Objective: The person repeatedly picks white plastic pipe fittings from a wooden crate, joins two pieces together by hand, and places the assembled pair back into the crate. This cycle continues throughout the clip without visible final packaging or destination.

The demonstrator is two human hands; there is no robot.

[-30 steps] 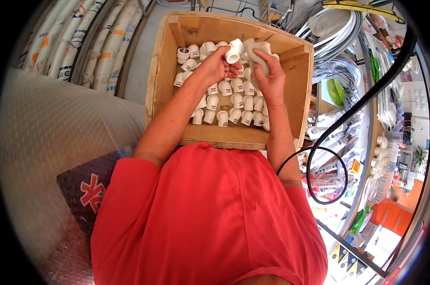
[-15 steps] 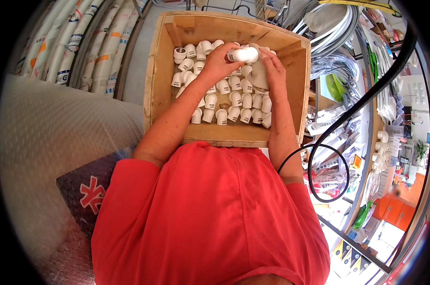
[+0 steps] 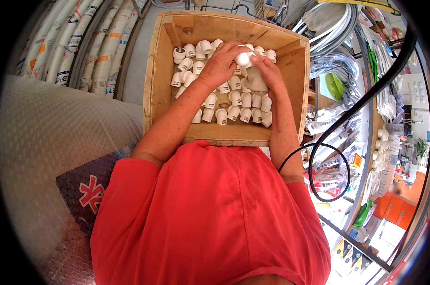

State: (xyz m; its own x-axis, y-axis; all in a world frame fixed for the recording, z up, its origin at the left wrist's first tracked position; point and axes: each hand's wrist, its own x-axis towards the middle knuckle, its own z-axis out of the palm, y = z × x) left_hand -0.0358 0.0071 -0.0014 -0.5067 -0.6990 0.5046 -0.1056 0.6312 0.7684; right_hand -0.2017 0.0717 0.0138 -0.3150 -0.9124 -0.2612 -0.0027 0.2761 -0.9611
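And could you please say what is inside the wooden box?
White elbow pipe fittings lie in the wooden box; the left hand, right hand and beige cloth hide part of it; what lies beneath cannot be seen.

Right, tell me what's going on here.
A person in a red shirt is handling a white pipe fitting over an open wooden box. The left hand grips it; the right hand, holding a pale cloth, meets it. More white elbow fittings lie in the box in loose rows.
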